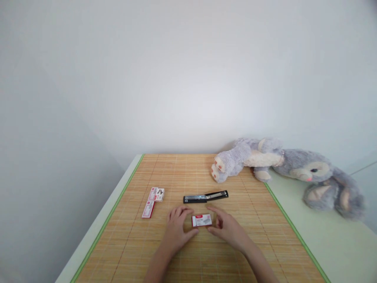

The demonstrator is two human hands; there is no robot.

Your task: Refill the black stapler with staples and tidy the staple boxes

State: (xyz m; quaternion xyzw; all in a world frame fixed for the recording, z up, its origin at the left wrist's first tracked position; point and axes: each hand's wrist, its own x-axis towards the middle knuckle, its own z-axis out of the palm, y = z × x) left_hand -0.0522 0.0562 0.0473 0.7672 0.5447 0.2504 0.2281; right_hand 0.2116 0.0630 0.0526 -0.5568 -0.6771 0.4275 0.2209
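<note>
A small red and white staple box lies flat on a bamboo mat, right between two bare hands. The left hand is on one side of it. Its fingers are spread and its thumb points in at the near left corner of the box. The right hand is on the other side. Its thumb and first finger are wide apart, and its other fingers are bent in. I can't tell if any fingertips touch the box.

Just behind the box is a black stapler. It is opened out nearly flat, so its shiny metal insides show.

Over to the left are three more little boxes. The nearest box is white with red sides. Its far end meets another red and white box. Next to that one is a white box with a dark picture on it.

The mat has green edges and lies on a pale surface. At the back right, a fluffy gray toy bunny lies on its side, partly on the mat. Behind everything is a white wall.
</note>
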